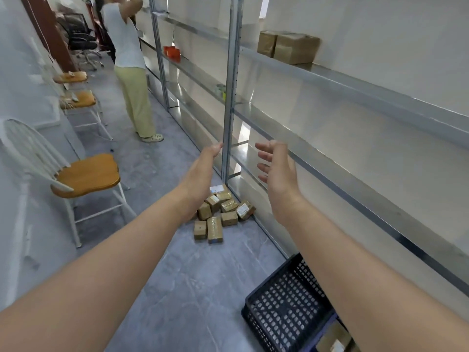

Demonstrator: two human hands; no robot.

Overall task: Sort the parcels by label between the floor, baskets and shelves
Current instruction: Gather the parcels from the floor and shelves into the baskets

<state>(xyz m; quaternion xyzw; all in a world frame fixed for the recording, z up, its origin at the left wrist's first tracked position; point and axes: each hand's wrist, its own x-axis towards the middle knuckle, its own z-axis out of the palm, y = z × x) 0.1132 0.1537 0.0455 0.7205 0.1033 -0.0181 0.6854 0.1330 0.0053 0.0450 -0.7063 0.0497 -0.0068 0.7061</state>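
Two hands reach forward holding nothing: left hand [203, 171] and right hand [275, 168], fingers relaxed and spread. Open floor [198, 288] runs between chair [86, 174] and shelf edge [355, 203]. Perhaps ten brown taped parcels [218, 214] lie heaped on the floor at the shelf's foot.

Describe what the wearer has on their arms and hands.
Nothing worn shows. The left hand and right hand are bare, with no gloves, rings, watch or wristband. The left arm and right arm are uncovered to the frame's edge; no sleeve is in view.
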